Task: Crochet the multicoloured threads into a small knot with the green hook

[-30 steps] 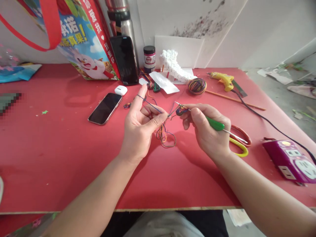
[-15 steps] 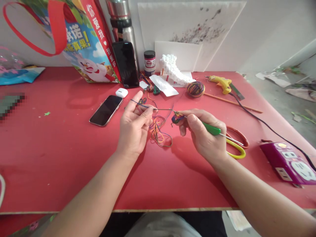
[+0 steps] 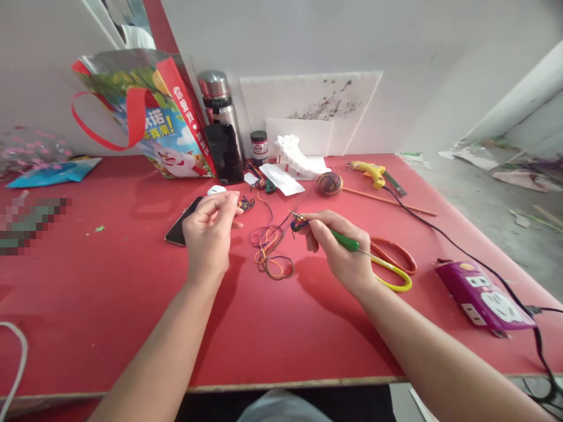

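Note:
My right hand [image 3: 343, 243] grips a crochet hook [image 3: 345, 241] by its green handle, the thin metal tip pointing left. At that tip a small multicoloured crocheted piece [image 3: 299, 223] sits against my fingers. From it yarn runs down to a loose tangle of yarn [image 3: 268, 252] on the table. My left hand [image 3: 209, 231] is raised left of the tangle, thumb and forefinger pressed together; no strand shows clearly in the pinch. Just beyond its fingers lies a small dark multicoloured yarn piece [image 3: 246, 203]. A ball of yarn [image 3: 329, 183] rests farther back.
Scissors [image 3: 398, 275] with red and yellow handles lie beside my right wrist. Behind are a yellow glue gun [image 3: 372, 173], a wooden stick [image 3: 391, 202] and a white model [image 3: 292, 155]. A purple power strip [image 3: 484, 296] is at right, a phone [image 3: 178, 230] by my left hand.
My left hand has moved left and turned, its fingers now drawn together; the strand stretched between both hands has dropped away. My right hand still holds hook and crochet piece. The view has tilted up.

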Demonstrator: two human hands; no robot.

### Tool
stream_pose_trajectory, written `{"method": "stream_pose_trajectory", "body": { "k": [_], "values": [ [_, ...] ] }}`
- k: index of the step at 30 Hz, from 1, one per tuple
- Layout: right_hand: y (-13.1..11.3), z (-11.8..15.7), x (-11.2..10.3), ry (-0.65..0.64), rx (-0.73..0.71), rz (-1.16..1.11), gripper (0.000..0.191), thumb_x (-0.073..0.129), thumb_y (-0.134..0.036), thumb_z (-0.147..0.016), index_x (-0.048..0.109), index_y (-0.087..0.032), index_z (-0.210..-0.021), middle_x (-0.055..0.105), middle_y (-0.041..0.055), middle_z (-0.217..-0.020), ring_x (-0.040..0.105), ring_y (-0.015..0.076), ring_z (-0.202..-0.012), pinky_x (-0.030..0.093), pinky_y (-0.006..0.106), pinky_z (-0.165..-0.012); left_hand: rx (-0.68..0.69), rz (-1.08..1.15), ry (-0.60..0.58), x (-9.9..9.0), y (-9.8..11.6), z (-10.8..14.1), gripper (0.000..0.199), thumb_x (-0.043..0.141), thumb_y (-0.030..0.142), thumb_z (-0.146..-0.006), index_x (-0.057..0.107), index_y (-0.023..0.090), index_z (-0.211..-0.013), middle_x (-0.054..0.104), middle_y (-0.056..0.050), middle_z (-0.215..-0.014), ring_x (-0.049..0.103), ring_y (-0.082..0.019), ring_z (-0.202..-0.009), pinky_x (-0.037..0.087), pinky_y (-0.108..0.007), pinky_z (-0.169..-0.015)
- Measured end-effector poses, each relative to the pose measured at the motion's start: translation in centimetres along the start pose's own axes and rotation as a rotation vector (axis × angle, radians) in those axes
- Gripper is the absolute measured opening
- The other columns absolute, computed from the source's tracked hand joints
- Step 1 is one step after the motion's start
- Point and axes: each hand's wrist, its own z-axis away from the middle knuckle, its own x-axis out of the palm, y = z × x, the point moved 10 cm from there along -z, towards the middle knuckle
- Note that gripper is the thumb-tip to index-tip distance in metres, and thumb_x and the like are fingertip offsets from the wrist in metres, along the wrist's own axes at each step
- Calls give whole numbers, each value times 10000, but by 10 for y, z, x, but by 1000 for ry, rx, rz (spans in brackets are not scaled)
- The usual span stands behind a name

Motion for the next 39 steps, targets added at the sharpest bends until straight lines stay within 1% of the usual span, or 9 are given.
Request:
{"method": "stream_pose_trajectory", "body": {
  "k": [4, 6, 9, 13, 19, 22, 27, 33, 39],
  "values": [
    [-8, 2, 4, -29, -49, 36, 157, 704, -236, -1052, 856, -261, -1085, 769, 4, -844, 630, 97, -613, 516, 257, -580, -257, 116, -503, 56, 7, 23, 328, 875, 476, -840, 816, 181, -708, 806, -124, -1251, 737, -213, -997, 642, -266, -708],
    [-15, 3, 5, -34, -94, 61, 155, 709, -236, -1051, 853, -260, -1105, 765, 6, -848, 613, 96, -608, 508, 260, -581, -354, 189, -621, 73, 7, 36, 348, 901, 501, -804, 822, 172, -719, 824, -128, -1173, 731, -186, -870, 644, -283, -704],
    [-24, 4, 7, -36, -168, 109, 180, 690, -251, -1067, 843, -253, -1161, 761, 11, -843, 595, 98, -602, 505, 267, -595, -418, 259, -664, 87, 4, 43, 347, 940, 493, -762, 844, 161, -798, 805, -92, -857, 698, -153, -730, 613, -268, -685],
    [-25, 3, 7, -27, -200, 167, 192, 672, -281, -1081, 837, -230, -1164, 751, 16, -815, 579, 102, -582, 495, 273, -586, -445, 319, -626, 93, -4, 44, 370, 980, 485, -712, 821, 153, -755, 752, -65, -740, 679, -145, -688, 558, -240, -628],
    [-6, 0, 4, -10, -123, 155, 208, 675, -325, -1073, 836, -210, -1137, 709, 5, -752, 559, 106, -570, 481, 260, -551, -480, 384, -531, 92, -23, 47, 390, 1007, 500, -681, 848, 154, -765, 710, -51, -683, 615, -116, -612, 462, -233, -569],
    [2, -1, 3, 4, -80, 110, 216, 682, -330, -1065, 830, -206, -1161, 686, -8, -734, 548, 99, -560, 474, 248, -539, -490, 399, -468, 89, -32, 49, 354, 1031, 392, -646, 898, 192, -905, 745, -38, -740, 565, -85, -612, 427, -222, -574],
    [3, 2, 9, -29, -55, 79, 198, 672, -319, -1070, 808, -200, -1153, 687, -10, -746, 545, 97, -554, 473, 236, -520, -545, 484, -375, 86, -37, 53, 318, 1045, 269, -556, 900, 208, -832, 765, -24, -735, 482, -48, -563, 366, -200, -524],
    [-23, 7, 14, -100, -262, 334, 161, 640, -225, -1055, 759, -202, -1161, 749, 39, -837, 673, 150, -679, 561, 281, -632, -646, 558, -377, 82, -35, 60, 362, 1058, 202, -493, 900, 189, -818, 823, -47, -828, 709, -100, -764, 563, -179, -712],
    [-52, 13, 23, -128, -538, 555, 155, 597, -118, -1044, 693, -227, -1097, 734, 45, -818, 674, 168, -674, 537, 286, -617, -705, 593, -323, 78, -38, 65, 384, 1028, 98, -515, 905, 169, -872, 754, -7, -732, 675, -60, -703, 550, -141, -694]
  ]
}}
